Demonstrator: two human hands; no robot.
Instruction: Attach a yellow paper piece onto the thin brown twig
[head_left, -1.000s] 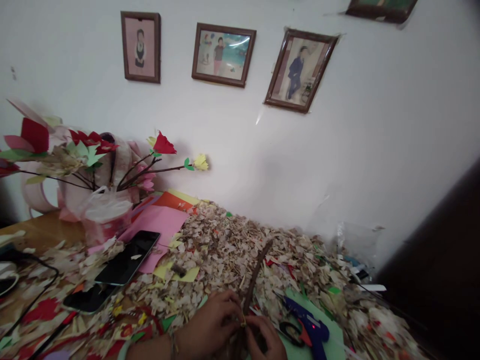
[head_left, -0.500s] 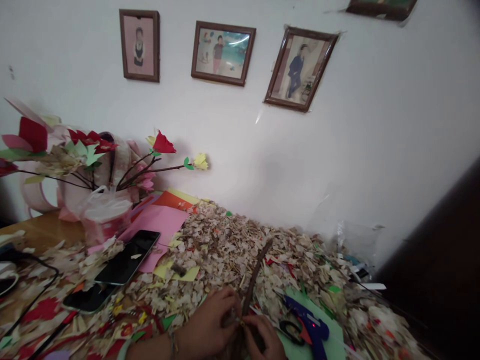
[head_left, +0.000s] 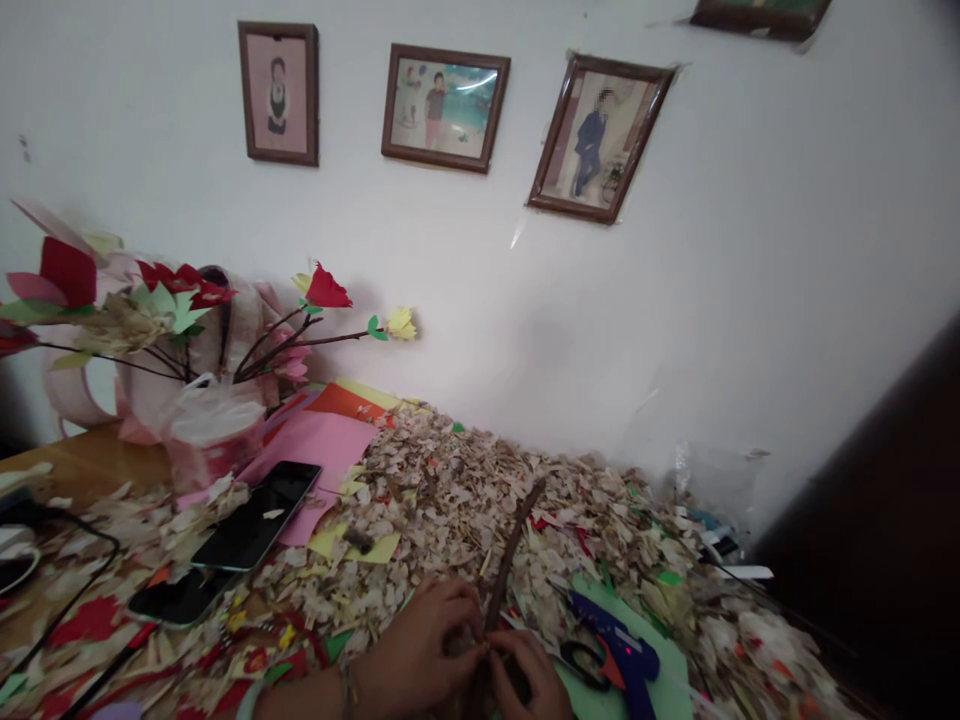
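Observation:
My left hand (head_left: pixel 427 645) reaches in from the bottom, its fingers curled and its thumb and fingertips pinched together. My right hand (head_left: pixel 531 678) is closed just to the right, and its fingertips meet those of the left. Whatever sits between the fingertips is too small and covered to make out. A thin brown twig (head_left: pixel 514 550) runs from the place where the hands meet up over the scraps; its lower part is partly hidden by the fingers. Close to my right hand are black-handled scissors (head_left: pixel 583 665) and a blue glue gun (head_left: pixel 626 650) with a small red light.
Pale scraps (head_left: pixel 465 480) cover much of the table. To the left lie a phone (head_left: pixel 259 515), a second dark phone (head_left: pixel 180 597) and pink paper (head_left: pixel 334 435). Paper flowers (head_left: pixel 328 287) on twigs stand in a bagged container (head_left: pixel 214 430). Green paper (head_left: pixel 671 650) lies under the glue gun.
The fingertips have shifted very slightly where they meet. Everything else looks the same.

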